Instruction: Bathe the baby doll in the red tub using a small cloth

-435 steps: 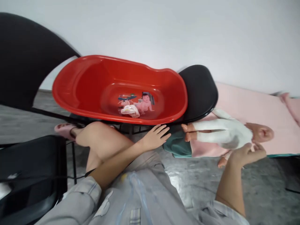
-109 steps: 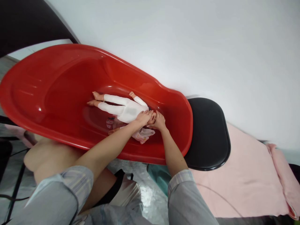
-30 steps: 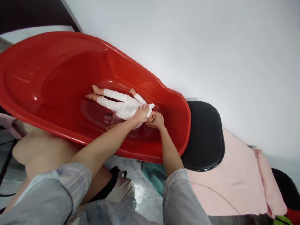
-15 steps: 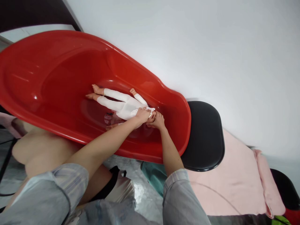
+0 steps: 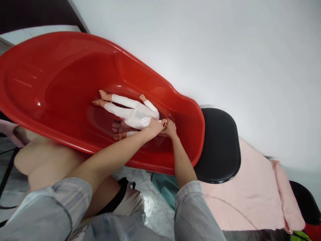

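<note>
A baby doll (image 5: 135, 112) in a white suit lies on its back inside a red baby bathtub (image 5: 140, 65), its feet pointing left. My right hand (image 5: 170, 129) curls around the doll's head from the right side. My left hand (image 5: 155, 127) is closed at the doll's neck and face, gripping a white cloth (image 5: 145, 121); a crumpled part of it shows on the chest, and most of the rest is hidden by my fingers. Between my hands, only a small part of the doll's face is visible.
A black stool seat (image 5: 219, 145) stands against the tub's right end. Beyond it lies a pink towel (image 5: 245, 190) with a rolled pink edge. A white wall (image 5: 225, 53) runs behind the tub. Near the tub's front left is a person's bare leg (image 5: 50, 160).
My left hand has moved slightly right and down toward the doll's face, covering the cloth edge that showed beyond its fingers. My right hand stays at the head.
</note>
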A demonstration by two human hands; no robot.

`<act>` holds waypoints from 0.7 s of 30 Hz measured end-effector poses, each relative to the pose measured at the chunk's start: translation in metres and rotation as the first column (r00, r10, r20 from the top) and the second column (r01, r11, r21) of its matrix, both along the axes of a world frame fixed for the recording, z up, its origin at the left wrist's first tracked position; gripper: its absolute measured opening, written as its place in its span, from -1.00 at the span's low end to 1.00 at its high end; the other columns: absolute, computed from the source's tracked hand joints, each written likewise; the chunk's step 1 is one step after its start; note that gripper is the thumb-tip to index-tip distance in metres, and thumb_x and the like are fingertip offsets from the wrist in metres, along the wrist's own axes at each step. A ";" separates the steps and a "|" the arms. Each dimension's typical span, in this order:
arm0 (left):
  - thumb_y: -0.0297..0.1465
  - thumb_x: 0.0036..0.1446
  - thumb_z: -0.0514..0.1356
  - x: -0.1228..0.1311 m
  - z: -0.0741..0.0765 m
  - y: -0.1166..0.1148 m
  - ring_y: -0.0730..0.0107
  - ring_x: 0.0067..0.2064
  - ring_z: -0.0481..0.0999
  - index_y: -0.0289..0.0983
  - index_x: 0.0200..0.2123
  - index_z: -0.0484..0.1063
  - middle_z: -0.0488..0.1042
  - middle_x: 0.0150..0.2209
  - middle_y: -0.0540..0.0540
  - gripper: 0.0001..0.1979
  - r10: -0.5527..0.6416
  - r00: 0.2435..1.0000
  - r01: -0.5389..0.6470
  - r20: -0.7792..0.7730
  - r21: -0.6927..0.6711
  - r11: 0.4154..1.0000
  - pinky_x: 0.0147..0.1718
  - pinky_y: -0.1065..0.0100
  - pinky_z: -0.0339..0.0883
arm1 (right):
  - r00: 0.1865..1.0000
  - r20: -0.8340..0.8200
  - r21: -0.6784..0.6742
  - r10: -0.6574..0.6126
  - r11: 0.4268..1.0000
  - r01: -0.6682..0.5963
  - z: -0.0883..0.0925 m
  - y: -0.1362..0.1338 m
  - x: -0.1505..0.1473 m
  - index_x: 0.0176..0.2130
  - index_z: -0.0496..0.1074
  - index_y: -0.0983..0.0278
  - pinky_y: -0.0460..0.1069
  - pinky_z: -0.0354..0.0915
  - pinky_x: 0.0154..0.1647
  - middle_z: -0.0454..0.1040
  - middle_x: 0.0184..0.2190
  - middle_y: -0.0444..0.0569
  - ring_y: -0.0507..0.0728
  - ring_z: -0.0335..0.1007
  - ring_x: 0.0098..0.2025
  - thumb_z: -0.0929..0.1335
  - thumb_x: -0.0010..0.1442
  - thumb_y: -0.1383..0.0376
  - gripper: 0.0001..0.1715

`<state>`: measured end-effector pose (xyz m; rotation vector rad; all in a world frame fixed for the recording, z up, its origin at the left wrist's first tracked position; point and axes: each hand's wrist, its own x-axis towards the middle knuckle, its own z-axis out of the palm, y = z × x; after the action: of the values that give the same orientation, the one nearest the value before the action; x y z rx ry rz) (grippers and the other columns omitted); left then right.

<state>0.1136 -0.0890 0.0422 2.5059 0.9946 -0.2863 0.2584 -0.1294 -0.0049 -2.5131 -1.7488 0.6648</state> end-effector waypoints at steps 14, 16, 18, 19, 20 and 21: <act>-0.58 0.26 0.21 -0.003 0.011 -0.016 -0.10 0.15 0.47 -0.37 0.09 0.57 0.56 0.02 -0.40 -0.65 -0.074 0.997 0.076 0.029 -0.115 0.990 0.14 0.07 0.22 | 1.000 -0.016 0.028 -0.003 1.000 0.003 -0.006 -0.001 0.003 0.41 0.04 0.33 0.27 -0.02 0.45 0.08 0.42 0.19 0.40 -0.04 0.44 0.57 -0.13 0.24 0.26; -0.60 0.15 0.30 -0.003 0.010 -0.016 -0.08 0.07 0.54 -0.29 0.05 0.59 0.62 -0.09 -0.32 -0.61 -0.085 0.996 0.084 0.003 -0.162 0.983 0.13 0.06 0.27 | 1.000 -0.009 0.031 0.001 1.000 -0.001 -0.007 -0.001 0.004 0.41 0.04 0.33 0.27 -0.01 0.45 0.08 0.42 0.20 0.40 -0.03 0.44 0.56 -0.12 0.23 0.25; -0.64 0.05 0.36 -0.003 0.009 -0.014 -0.05 0.01 0.58 -0.24 0.05 0.59 0.64 -0.14 -0.26 -0.53 -0.096 0.995 0.087 -0.035 -0.197 0.977 0.11 0.06 0.31 | 1.000 -0.003 0.027 0.001 1.000 -0.001 -0.006 -0.001 0.003 0.42 0.04 0.32 0.25 0.00 0.45 0.08 0.42 0.19 0.39 -0.02 0.44 0.58 -0.15 0.23 0.29; -0.63 0.03 0.37 -0.003 0.009 -0.011 -0.06 0.00 0.59 -0.23 0.05 0.59 0.64 -0.13 -0.26 -0.52 -0.092 0.995 0.080 -0.049 -0.205 0.975 0.10 0.05 0.33 | 1.000 -0.001 0.022 0.001 1.000 -0.001 -0.005 -0.001 0.003 0.42 0.03 0.31 0.24 0.00 0.45 0.08 0.41 0.18 0.39 -0.02 0.44 0.59 -0.18 0.23 0.32; -0.61 0.03 0.38 -0.004 0.009 -0.007 -0.08 0.00 0.59 -0.25 0.03 0.60 0.63 -0.12 -0.28 -0.55 -0.067 0.997 0.058 -0.037 -0.205 0.977 0.09 0.03 0.33 | 1.000 0.000 0.016 0.003 1.000 -0.003 -0.005 -0.001 0.003 0.42 0.03 0.30 0.24 0.00 0.45 0.08 0.41 0.17 0.39 -0.02 0.44 0.60 -0.20 0.23 0.34; -0.57 0.06 0.37 -0.005 0.009 -0.002 -0.11 0.00 0.58 -0.27 0.00 0.61 0.62 -0.10 -0.31 -0.60 -0.025 1.000 0.023 -0.009 -0.201 0.979 0.08 0.00 0.32 | 1.000 0.002 0.009 0.005 1.000 -0.005 -0.004 0.000 0.003 0.42 0.03 0.28 0.24 -0.01 0.45 0.08 0.41 0.17 0.39 -0.03 0.44 0.61 -0.22 0.23 0.36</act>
<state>0.1086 -0.0915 0.0510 2.3372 0.8933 -0.3893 0.2614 -0.1297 -0.0085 -2.5050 -1.7555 0.6540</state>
